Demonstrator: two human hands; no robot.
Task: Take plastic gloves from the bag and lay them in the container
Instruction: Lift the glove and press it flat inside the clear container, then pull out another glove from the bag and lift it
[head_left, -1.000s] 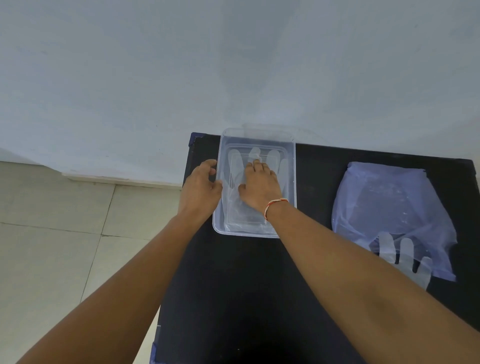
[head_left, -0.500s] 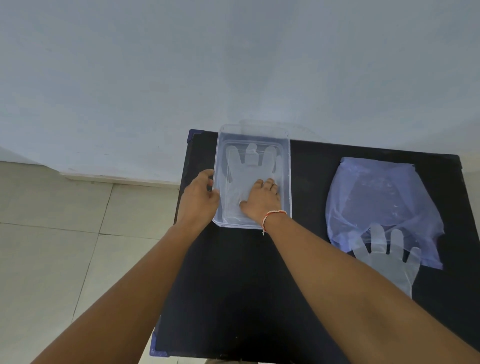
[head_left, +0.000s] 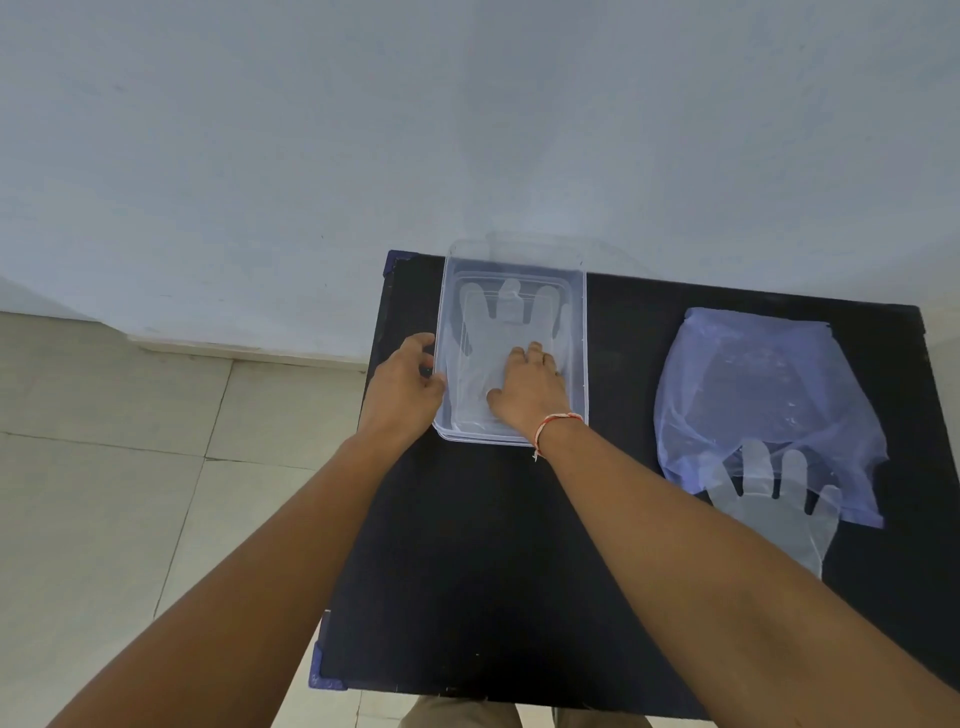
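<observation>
One clear container (head_left: 581, 332) on the black table (head_left: 467, 571), its left rim gripped by the left hand (head_left: 405, 387). One glove (head_left: 493, 322) inside is pressed flat by the right hand (head_left: 524, 389), fingers spread, nothing grasped. One bag (head_left: 769, 395) lies well apart; a second glove (head_left: 779, 509) is seen at its mouth.

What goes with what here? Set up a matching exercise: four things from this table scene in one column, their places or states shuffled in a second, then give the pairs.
Things:
1. left hand
2. right hand
3. bag
4. glove on the table

Places or states:
A. lies flat on the right side of the black table
B. grips the left rim of the clear container
C. sticks out from under the bag's near edge
D. presses flat on the glove in the container

Pairs: 1-B, 2-D, 3-A, 4-C
</observation>
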